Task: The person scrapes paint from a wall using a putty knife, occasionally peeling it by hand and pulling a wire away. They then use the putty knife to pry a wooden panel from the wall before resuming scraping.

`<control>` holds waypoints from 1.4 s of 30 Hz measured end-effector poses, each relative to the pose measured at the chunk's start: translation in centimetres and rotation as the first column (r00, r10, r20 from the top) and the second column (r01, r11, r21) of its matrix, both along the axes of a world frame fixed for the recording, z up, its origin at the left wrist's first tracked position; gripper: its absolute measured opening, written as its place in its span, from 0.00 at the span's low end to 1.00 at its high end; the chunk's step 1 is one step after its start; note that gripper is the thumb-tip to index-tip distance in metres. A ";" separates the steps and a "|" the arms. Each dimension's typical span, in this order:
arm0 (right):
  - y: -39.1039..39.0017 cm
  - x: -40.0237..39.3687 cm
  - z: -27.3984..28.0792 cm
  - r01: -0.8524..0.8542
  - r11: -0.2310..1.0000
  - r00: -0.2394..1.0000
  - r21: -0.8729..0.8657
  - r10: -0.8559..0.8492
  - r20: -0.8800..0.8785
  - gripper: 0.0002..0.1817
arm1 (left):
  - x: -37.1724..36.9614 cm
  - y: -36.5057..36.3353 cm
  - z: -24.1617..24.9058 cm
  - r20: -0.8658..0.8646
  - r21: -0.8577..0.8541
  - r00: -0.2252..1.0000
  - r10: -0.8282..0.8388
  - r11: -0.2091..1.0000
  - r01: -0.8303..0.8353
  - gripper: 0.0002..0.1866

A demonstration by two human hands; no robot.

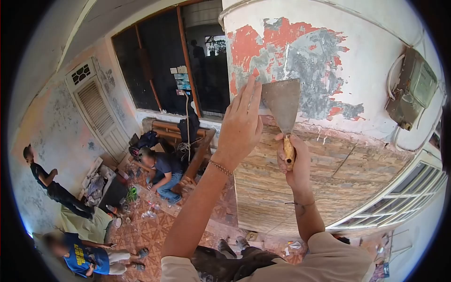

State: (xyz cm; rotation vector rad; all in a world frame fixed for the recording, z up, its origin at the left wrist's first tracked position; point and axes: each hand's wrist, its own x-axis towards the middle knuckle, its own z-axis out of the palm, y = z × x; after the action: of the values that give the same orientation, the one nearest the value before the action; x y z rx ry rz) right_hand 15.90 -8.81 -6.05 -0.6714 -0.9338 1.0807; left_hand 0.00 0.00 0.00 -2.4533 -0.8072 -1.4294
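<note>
My right hand [295, 162] grips the wooden handle of a wide putty knife [283, 101], its blade pointing up. The blade lies over the lower edge of a scraped patch on the wall [324, 61], where grey and red layers show through white paint. Just left of the blade, my left hand [242, 117] is raised with its fingers stretched out, fingertips near the wall's corner. It holds nothing. A small red flake [255, 73] shows at the left fingertips.
An electric meter box [413, 87] hangs on the wall at right, above stone-patterned cladding [300, 174]. One person [164, 174] crouches by a wooden bench [199, 150]; two others stand at left. Clutter lies on the tiled floor [155, 225].
</note>
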 end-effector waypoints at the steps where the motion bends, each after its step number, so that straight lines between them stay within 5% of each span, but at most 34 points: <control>1: 0.1 -0.5 0.1 0.000 1.000 1.000 0.010 0.000 0.001 0.20 | -0.2 0.4 0.2 -0.026 0.042 0.999 0.027 0.999 -0.026 0.41; 5: 0.3 -0.2 -0.5 -0.001 1.000 1.000 -0.009 0.001 0.027 0.20 | 0.2 1.4 -0.6 -0.097 0.145 0.985 0.139 0.982 -0.124 0.41; 15: -0.1 -0.4 -2.3 0.017 0.999 0.998 -0.041 -0.014 0.062 0.20 | -1.7 1.5 -3.7 -0.070 0.049 0.989 0.134 0.990 -0.131 0.36; 20: -0.2 -0.1 -4.2 0.144 0.984 0.988 -0.107 -0.137 0.074 0.21 | -1.3 2.8 -6.2 0.164 0.055 0.984 -0.071 0.997 0.062 0.32; 21: 0.0 0.7 -5.3 0.052 0.998 0.994 -0.042 -0.048 0.094 0.19 | -1.6 3.1 -6.5 0.194 0.098 0.975 -0.111 0.991 0.093 0.30; 23: 0.5 1.1 -7.0 0.239 0.971 0.938 -0.008 -0.229 0.260 0.19 | -2.5 2.9 -7.9 0.182 0.084 0.978 -0.101 0.993 0.087 0.28; 25: 0.3 1.5 -7.2 0.086 0.996 0.976 -0.008 -0.082 0.201 0.20 | -3.2 2.3 -9.5 0.125 0.037 0.992 -0.025 0.999 0.020 0.27; 26: 0.4 0.6 -7.5 0.182 0.983 0.961 -0.014 -0.175 0.213 0.21 | -3.5 2.3 -10.4 0.091 0.086 0.995 0.047 0.995 -0.054 0.29; 29: 0.2 -0.4 -6.8 0.081 0.996 0.971 -0.023 -0.074 0.226 0.20 | -4.5 1.0 -10.8 0.023 0.168 0.982 0.189 0.967 -0.190 0.32; 31: 0.5 -1.7 -6.3 0.265 0.962 0.929 -0.063 -0.237 0.282 0.21 | -4.2 1.3 -10.4 0.038 0.170 0.973 0.228 0.958 -0.231 0.32; 33: 0.9 -2.6 -6.5 0.201 0.974 0.956 -0.109 -0.170 0.237 0.21 | -4.4 1.8 -10.2 0.049 0.169 0.969 0.241 0.955 -0.246 0.33; 36: 1.5 -1.5 -9.6 0.338 0.933 0.891 0.121 -0.359 0.279 0.22 | -4.4 0.9 -10.2 0.031 0.039 0.992 0.119 0.992 -0.120 0.33; 38: 1.7 -0.3 -9.1 0.109 0.985 0.991 -0.137 -0.096 0.096 0.23 | -5.3 -0.2 -9.1 0.014 -0.051 0.996 0.087 0.995 -0.086 0.33; 39: 1.4 -0.2 -9.1 0.143 0.981 0.986 -0.130 -0.130 0.100 0.23 | -5.1 -0.4 -8.9 0.020 -0.044 0.998 0.053 0.998 -0.052 0.33; 41: 0.9 -1.0 -9.3 0.247 0.967 0.959 -0.065 -0.234 0.163 0.21 | -3.7 -0.3 -9.8 0.137 0.002 0.991 0.014 1.000 -0.014 0.30; 42: 1.1 -0.6 -9.8 0.254 0.965 0.895 0.072 -0.262 0.360 0.23 | -3.5 -0.4 -9.8 0.138 0.037 0.990 -0.017 0.999 0.012 0.29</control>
State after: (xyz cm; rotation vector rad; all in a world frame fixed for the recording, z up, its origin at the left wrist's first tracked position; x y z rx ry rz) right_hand 15.33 -7.72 -15.82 -0.9716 -1.1371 0.7167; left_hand -3.47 -0.43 -9.78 -2.3588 -0.7843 -1.6192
